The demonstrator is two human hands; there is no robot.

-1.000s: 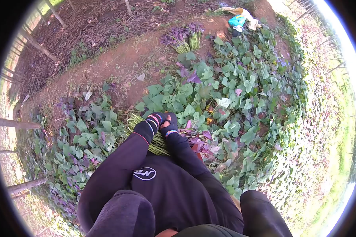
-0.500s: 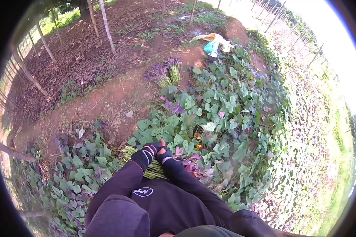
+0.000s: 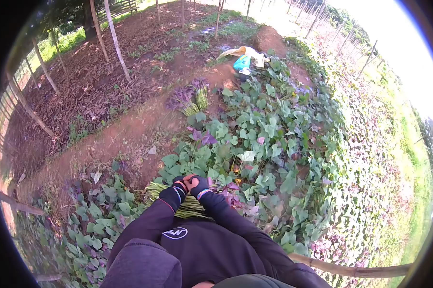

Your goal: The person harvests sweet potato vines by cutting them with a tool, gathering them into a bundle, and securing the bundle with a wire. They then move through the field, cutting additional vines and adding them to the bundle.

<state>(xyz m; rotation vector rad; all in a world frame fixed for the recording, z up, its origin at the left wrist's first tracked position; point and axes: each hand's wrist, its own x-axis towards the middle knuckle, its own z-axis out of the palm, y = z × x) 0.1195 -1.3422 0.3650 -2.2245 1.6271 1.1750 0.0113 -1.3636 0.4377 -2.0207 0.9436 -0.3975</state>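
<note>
A bundle of long green stems (image 3: pixel 191 208) lies crosswise under my wrists, close against my body. Its purple leaves (image 3: pixel 230 196) spread out on the right. Over the bundle, my left hand (image 3: pixel 179 183) and my right hand (image 3: pixel 198 183) meet, both in dark gloves with bare fingertips. The fingers of both are curled and pressed together. Whatever lies between them is too small or hidden to make out. Coloured bands circle both wrists.
Cut purple-leaved bundles (image 3: pixel 195 100) rest on bare soil ahead. Green leafy vines (image 3: pixel 255 129) spread in front and to the right. Beyond stand a pale sack (image 3: pixel 257 56) and a turquoise item (image 3: pixel 242 62). Wooden poles (image 3: pixel 115 41) rise at left; another pole (image 3: pixel 351 270) lies low at right.
My hands have stayed together over the stems; the right hand has turned, showing more of its bare fingers. The view has shifted, so the surroundings sit further left.
</note>
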